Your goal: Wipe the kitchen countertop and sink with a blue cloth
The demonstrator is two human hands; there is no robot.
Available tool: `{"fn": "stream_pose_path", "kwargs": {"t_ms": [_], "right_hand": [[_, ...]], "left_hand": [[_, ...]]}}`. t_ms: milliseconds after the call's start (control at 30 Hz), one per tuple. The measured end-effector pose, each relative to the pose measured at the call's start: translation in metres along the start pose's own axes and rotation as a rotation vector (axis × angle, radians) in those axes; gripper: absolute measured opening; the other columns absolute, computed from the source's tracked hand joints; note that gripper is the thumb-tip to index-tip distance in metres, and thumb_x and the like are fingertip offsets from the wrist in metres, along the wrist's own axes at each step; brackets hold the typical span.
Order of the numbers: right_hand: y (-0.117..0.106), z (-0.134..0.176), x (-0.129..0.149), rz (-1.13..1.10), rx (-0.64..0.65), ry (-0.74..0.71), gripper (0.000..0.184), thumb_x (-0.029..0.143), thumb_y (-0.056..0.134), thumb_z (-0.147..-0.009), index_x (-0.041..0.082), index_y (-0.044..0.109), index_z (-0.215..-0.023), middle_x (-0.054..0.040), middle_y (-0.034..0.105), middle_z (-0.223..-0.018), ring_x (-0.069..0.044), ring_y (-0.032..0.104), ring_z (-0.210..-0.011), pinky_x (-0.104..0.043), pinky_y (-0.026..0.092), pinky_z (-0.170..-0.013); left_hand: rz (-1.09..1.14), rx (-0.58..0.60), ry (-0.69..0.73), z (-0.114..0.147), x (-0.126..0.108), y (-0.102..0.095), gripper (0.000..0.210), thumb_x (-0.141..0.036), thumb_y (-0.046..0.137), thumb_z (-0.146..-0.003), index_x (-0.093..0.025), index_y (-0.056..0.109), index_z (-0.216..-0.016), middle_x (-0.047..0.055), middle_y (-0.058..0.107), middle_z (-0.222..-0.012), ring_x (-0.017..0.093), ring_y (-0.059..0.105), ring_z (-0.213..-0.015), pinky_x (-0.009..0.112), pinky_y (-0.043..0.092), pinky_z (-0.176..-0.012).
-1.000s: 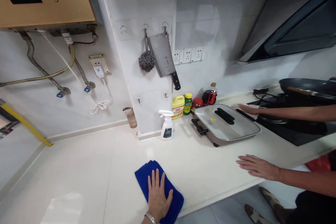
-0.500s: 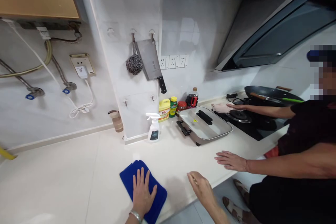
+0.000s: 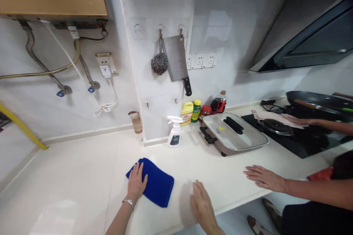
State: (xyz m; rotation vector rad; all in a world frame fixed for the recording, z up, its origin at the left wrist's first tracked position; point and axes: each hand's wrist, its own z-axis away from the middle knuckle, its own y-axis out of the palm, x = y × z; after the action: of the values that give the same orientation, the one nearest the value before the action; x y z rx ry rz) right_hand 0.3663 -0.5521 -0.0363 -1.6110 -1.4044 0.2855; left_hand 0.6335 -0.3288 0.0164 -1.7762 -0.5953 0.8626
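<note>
A folded blue cloth [image 3: 158, 186] lies on the white countertop [image 3: 79, 176]. Flat on its left part rests my left hand [image 3: 136, 183], fingers stretched out, with a silver bracelet at the wrist. To the right of the cloth, near the counter's front edge, is my right hand [image 3: 202, 205]. Its fingers are extended and nothing shows in it; whether it touches the counter I cannot tell. Beyond the cloth, against the wall corner, stands a white spray bottle [image 3: 174, 132].
A lidded electric pan [image 3: 237, 130] sits ahead on the right, with a yellow jug [image 3: 187, 113] and jars behind it. At right a co-worker's hand [image 3: 264, 178] rests on the counter; the other wipes the stove [image 3: 289, 139] with a pink cloth [image 3: 271, 115]. A cleaver [image 3: 176, 58] hangs on the wall.
The view has turned left. My left hand now lies nearer the cloth's left edge, and the fingers of my right hand have straightened. The pink cloth has spread farther over the stove.
</note>
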Motion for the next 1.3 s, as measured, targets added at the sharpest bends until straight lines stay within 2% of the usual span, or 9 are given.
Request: {"fn": "stream_pose_path", "kwargs": {"t_ms": [167,300,433,567,767,900,1033,1167,1300], "right_hand": [[0.028,-0.027,0.107,-0.171,0.174,-0.292,0.058,0.012,0.04,-0.093,0.018,0.04,-0.15,-0.0118,0.047,-0.153,-0.026,0.041,-0.144,-0.047,0.046,-0.115],[0.048,-0.034,0.135,-0.171,0.272,-0.374,0.063,0.007,0.045,-0.083,0.014,0.047,-0.146,-0.0137,0.049,-0.152,-0.03,0.042,-0.143,-0.052,0.046,-0.115],[0.031,-0.034,0.11,-0.174,0.39,-0.436,0.063,0.01,0.048,-0.086,0.019,0.046,-0.148,-0.0095,0.046,-0.154,-0.026,0.04,-0.144,-0.049,0.042,-0.118],[-0.013,-0.024,0.052,-0.132,0.504,-0.43,0.064,0.008,0.041,-0.087,0.024,0.046,-0.149,-0.0056,0.046,-0.154,-0.022,0.038,-0.146,-0.048,0.037,-0.121],[-0.065,0.0,-0.03,0.077,0.513,-0.204,0.057,0.012,0.037,-0.087,0.03,0.062,-0.134,-0.0016,0.051,-0.151,-0.026,0.038,-0.145,-0.06,0.029,-0.122],[-0.023,0.006,-0.001,0.216,0.214,0.198,0.048,0.03,0.035,-0.096,0.024,0.058,-0.138,-0.0127,0.06,-0.14,-0.039,0.045,-0.139,-0.075,0.037,-0.109],[0.043,-0.001,0.068,0.253,-0.045,0.183,0.073,0.043,0.057,-0.09,0.021,0.034,-0.155,-0.0225,0.026,-0.162,-0.053,0.015,-0.148,-0.086,0.026,-0.103],[0.047,-0.02,0.076,0.217,0.04,-0.001,0.093,0.027,0.063,-0.079,0.02,0.019,-0.16,-0.0207,0.0,-0.167,-0.053,0.01,-0.149,-0.083,0.023,-0.108],[0.009,-0.042,0.014,0.179,0.302,-0.189,0.08,0.015,0.054,-0.073,0.024,0.041,-0.152,-0.0148,0.014,-0.167,-0.043,0.02,-0.15,-0.075,0.019,-0.116]], "left_hand": [[-0.048,-0.055,0.101,0.019,0.035,0.005,0.057,-0.042,0.038,-0.098,-0.015,0.047,-0.148,0.014,0.045,-0.157,0.028,0.04,-0.146,0.048,0.042,-0.119],[-0.083,-0.101,0.092,0.037,0.033,0.007,0.056,-0.039,0.037,-0.099,-0.014,0.046,-0.148,0.016,0.044,-0.157,0.029,0.04,-0.146,0.048,0.044,-0.116],[-0.04,-0.052,0.129,0.052,0.039,-0.007,0.052,-0.041,0.038,-0.099,-0.02,0.05,-0.146,0.012,0.049,-0.154,0.027,0.05,-0.139,0.045,0.049,-0.112],[0.095,0.015,0.154,0.046,0.064,-0.02,0.051,-0.041,0.033,-0.101,-0.023,0.05,-0.145,0.008,0.059,-0.145,0.022,0.057,-0.131,0.04,0.051,-0.111],[0.046,-0.087,-0.082,0.01,0.104,-0.017,0.065,-0.048,0.029,-0.097,-0.006,0.05,-0.142,0.023,0.044,-0.154,0.037,0.025,-0.152,0.056,0.033,-0.121],[-0.042,-0.096,-0.315,0.005,0.108,-0.015,0.066,-0.048,0.022,-0.098,-0.01,0.048,-0.145,0.027,0.034,-0.159,0.043,0.017,-0.153,0.067,0.021,-0.12],[-0.106,-0.12,-0.322,0.012,0.102,-0.013,0.066,-0.048,0.02,-0.099,-0.013,0.045,-0.149,0.025,0.031,-0.161,0.04,0.018,-0.153,0.065,0.019,-0.121],[-0.152,-0.161,-0.299,0.016,0.1,-0.012,0.066,-0.047,0.019,-0.099,-0.011,0.043,-0.149,0.024,0.033,-0.161,0.038,0.022,-0.153,0.063,0.022,-0.121],[-0.159,-0.16,-0.305,0.016,0.103,-0.012,0.067,-0.049,0.018,-0.099,-0.013,0.043,-0.15,0.023,0.034,-0.161,0.037,0.023,-0.153,0.062,0.024,-0.121]]}}
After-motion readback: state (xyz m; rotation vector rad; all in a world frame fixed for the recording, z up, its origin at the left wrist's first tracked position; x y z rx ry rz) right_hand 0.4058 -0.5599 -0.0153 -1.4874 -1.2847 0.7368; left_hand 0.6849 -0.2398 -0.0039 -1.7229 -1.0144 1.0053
